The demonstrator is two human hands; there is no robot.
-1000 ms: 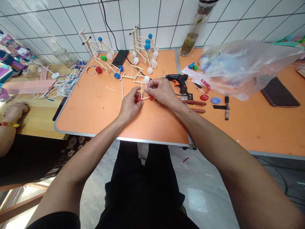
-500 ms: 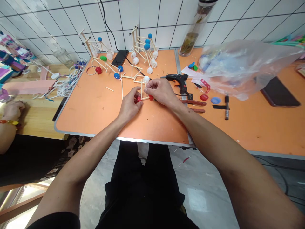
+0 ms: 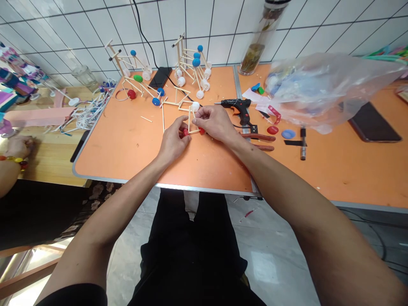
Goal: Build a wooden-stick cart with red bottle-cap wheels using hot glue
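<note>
A small frame of pale wooden sticks with red bottle caps at its near corners stands on the orange table between my hands. My left hand is closed, thumb and fingers pinching the frame by its left red cap. My right hand pinches the frame's right side, close to a white cap at its far end; its fingertips partly hide the sticks. Behind the hands lie more joined sticks. Right of my right hand rests a black glue gun.
Two stick models with caps, one at the left, one at the middle, stand near the tiled wall. Red-handled pliers, a pen, a plastic bag and a phone lie rightward. Another person's hand rests far left.
My hands and the stick frame have stayed almost in the same place. At the far left, the other person's hand and wrist have shifted slightly.
</note>
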